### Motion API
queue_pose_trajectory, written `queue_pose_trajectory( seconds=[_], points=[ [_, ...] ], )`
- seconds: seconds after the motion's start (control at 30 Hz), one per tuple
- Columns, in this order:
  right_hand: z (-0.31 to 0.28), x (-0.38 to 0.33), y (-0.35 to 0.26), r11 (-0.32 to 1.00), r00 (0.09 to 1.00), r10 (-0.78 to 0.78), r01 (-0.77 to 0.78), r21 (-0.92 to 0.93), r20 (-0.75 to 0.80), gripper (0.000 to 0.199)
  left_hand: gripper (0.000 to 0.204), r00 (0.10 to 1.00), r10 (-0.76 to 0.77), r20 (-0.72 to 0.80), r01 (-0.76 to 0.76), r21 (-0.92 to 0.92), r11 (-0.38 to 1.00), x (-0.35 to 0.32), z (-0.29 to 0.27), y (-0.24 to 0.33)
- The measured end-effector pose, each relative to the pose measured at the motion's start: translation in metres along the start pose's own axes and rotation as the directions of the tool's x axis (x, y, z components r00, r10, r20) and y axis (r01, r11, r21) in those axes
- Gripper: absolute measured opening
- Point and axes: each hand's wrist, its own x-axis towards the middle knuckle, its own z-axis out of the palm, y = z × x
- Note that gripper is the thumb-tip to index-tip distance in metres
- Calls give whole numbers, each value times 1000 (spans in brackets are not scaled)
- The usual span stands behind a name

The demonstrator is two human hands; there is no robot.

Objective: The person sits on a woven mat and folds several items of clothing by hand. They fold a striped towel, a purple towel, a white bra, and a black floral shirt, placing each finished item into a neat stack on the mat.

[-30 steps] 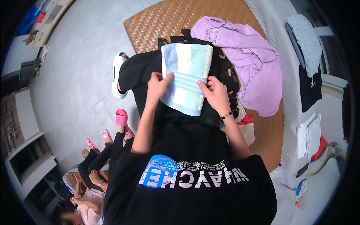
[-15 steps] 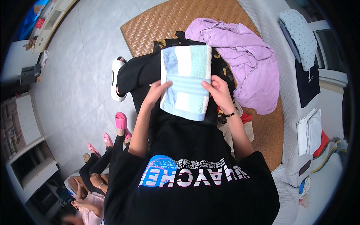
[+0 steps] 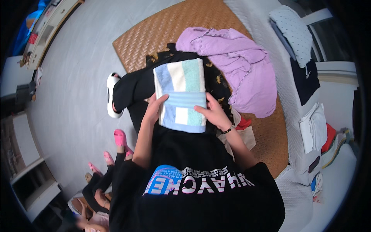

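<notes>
A folded towel [image 3: 181, 99] in blue, white and pale green stripes lies flat between my hands, above my lap. My left hand [image 3: 155, 106] grips its left edge, thumb on top and fingers underneath. On the opposite edge my right hand [image 3: 212, 110], with a dark bead bracelet at the wrist, pinches it the same way. The undersides of both hands' fingers are hidden by the towel. A crumpled purple cloth [image 3: 247, 73] with a dark wavy trim lies just beyond my right hand.
I sit on a woven brown mat [image 3: 162, 29]. Black cloth with yellow patterning [image 3: 218, 79] lies beside my leg. Folded white cloths [image 3: 313, 127] rest on the grey quilted seat [image 3: 295, 154] at right. Other people in pink slippers [image 3: 120, 137] sit at lower left.
The view has shifted a little, so the surroundings sit further left. The towel is now lower in the picture and more level, still held by both hands.
</notes>
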Motion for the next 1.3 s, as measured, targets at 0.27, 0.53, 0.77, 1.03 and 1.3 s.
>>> queue_pose_trajectory(
  seconds=[0.27,0.53,0.77,1.03,1.3],
  points=[
    [-30,-9,-68,798,987,154,-149,584,41,58,55,951,249,183,-254,3,967,-22,92,94],
    [-65,-13,-67,770,968,235,-128,625,-90,50,59,867,149,476,-236,126,964,11,170,132],
    [-105,-79,-115,906,853,-302,396,150,-425,51,58,721,-347,599,343,126,931,33,218,116],
    [-177,-165,-70,914,732,-262,398,82,-629,44,57,660,-463,591,176,478,861,0,335,68],
    [-287,-309,157,641,-77,-339,-748,-170,-938,58,48,436,-646,627,0,718,697,-42,444,5]
  ],
)
